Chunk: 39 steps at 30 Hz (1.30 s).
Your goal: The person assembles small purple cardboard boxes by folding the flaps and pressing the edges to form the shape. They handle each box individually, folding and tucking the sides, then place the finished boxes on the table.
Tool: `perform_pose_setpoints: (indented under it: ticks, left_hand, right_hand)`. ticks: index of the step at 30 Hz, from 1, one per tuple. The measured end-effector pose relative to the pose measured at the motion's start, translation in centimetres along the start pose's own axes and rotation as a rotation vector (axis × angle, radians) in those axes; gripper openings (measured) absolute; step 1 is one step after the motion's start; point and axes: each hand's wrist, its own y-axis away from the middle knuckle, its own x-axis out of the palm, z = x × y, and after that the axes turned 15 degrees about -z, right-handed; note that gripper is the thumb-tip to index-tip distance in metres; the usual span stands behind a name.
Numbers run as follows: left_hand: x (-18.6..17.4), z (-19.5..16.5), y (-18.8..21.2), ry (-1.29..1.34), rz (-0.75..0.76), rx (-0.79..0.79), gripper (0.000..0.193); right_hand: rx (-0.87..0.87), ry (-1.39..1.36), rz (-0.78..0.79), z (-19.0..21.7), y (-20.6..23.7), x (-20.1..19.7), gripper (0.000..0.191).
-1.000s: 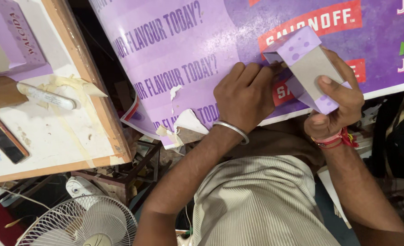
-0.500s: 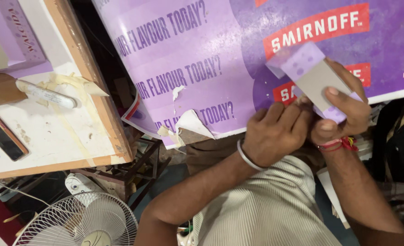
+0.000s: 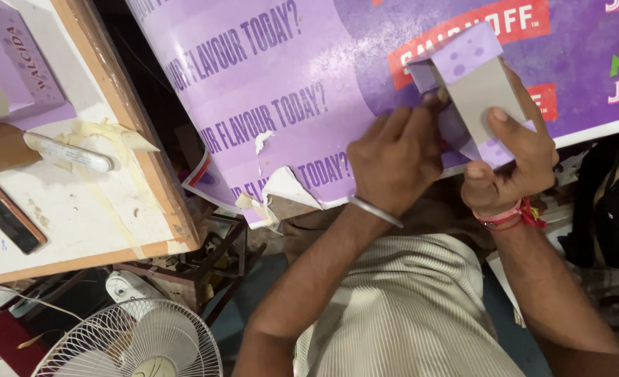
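The little purple box (image 3: 473, 84) is being folded; it is gripped by the right hand (image 3: 508, 164) and pinched by the left hand (image 3: 393, 160), so pressing seems needed next

Left hand (image 3: 396, 164): back up from the lap edge onto the purple board, fingertips now at the lower flap of the folded carton (image 3: 473, 87)

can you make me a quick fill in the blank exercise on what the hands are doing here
1. Both hands fold a small ____ cardboard box.
2. The left hand wears a ____ bangle.
3. The right hand has a ____ thread at its wrist.
4. A white ____ stands at lower left.

Missing words: purple; metal; red; fan
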Motion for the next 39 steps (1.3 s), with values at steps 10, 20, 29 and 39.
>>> perform_pose_setpoints:
  ticks: [10, 20, 29, 39]
  left_hand:
    - [-1.5, -0.8, 2.4, 0.071, 0.106, 0.048, 0.026]
    - [-0.6, 1.8, -0.7, -0.048, 0.027, 0.226, 0.012]
    - [-0.8, 3.7, -3.7, -0.131, 0.022, 0.235, 0.018]
    - [-0.9, 3.4, -2.3, 0.024, 0.162, 0.060, 0.033]
  right_hand:
    - [-0.111, 0.154, -0.058, -1.0, 3.2, -2.3, 0.061]
    - [0.142, 0.324, -0.030, 0.5, 5.8, -5.5, 0.059]
    - [0.204, 0.078, 0.021, -0.4, 2.7, -4.0, 0.083]
    - [-0.087, 0.117, 0.128, -1.1, -0.5, -1.8, 0.086]
